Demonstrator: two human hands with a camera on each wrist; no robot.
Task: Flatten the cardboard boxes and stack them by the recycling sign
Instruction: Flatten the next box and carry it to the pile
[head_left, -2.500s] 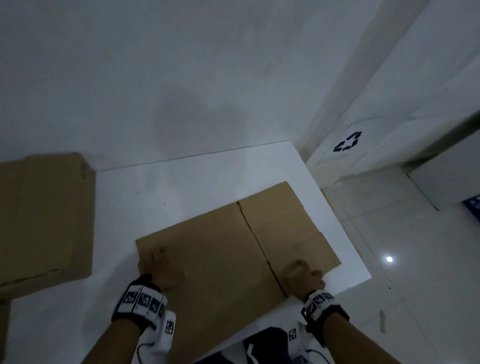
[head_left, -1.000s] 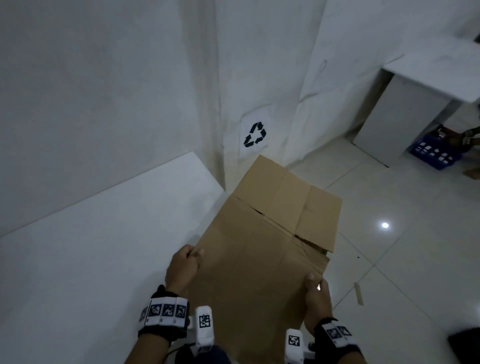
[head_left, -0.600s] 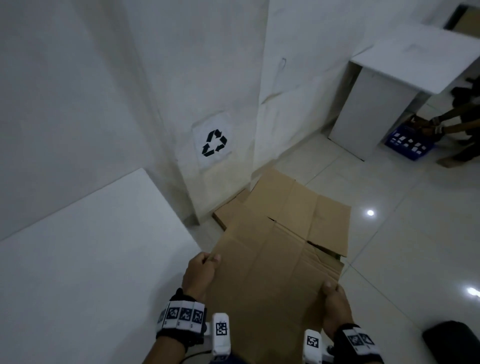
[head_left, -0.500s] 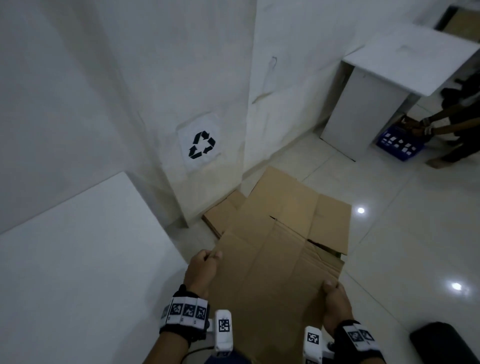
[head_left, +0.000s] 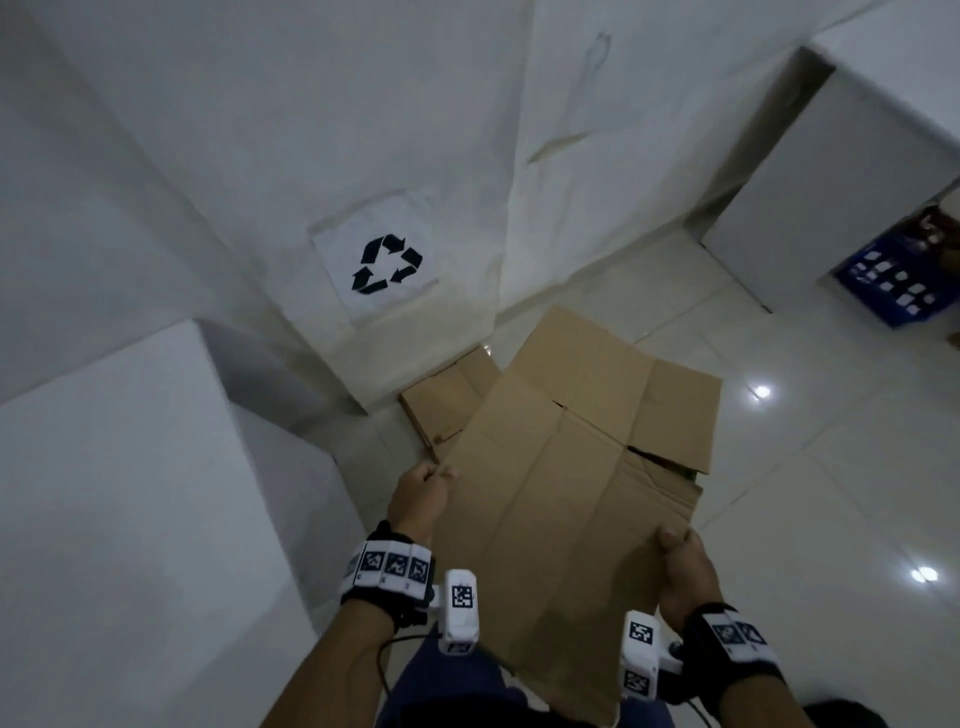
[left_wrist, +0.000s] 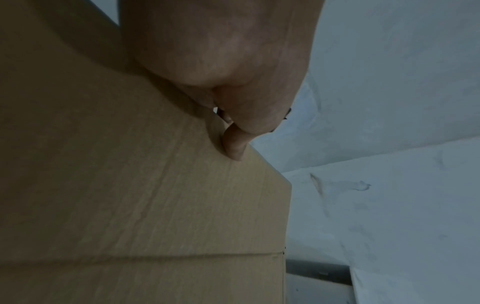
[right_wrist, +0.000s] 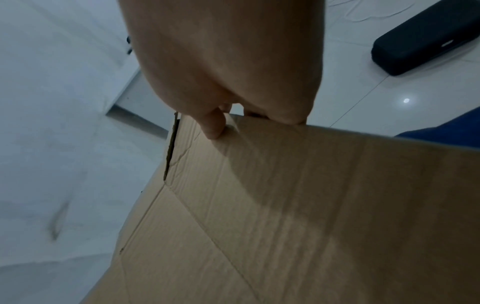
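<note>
cardboard, flattened box (head_left: 561, 499), held off floor. left hand (head_left: 418, 496) and right hand (head_left: 685, 566) fingers clamped on its side edges. recycling sign (head_left: 387, 264) beyond fingertips.

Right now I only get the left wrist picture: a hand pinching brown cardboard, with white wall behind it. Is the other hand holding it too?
Observer: Yes. The right hand grips the opposite edge of the flattened box.
Operator: Where is the recycling sign?
Observer: The recycling sign is low on the wall ahead, beyond the box's far end.
Operator: Is anything lying under it?
Observer: Another flat cardboard piece lies on the floor below the sign, partly hidden by the held box.
</note>
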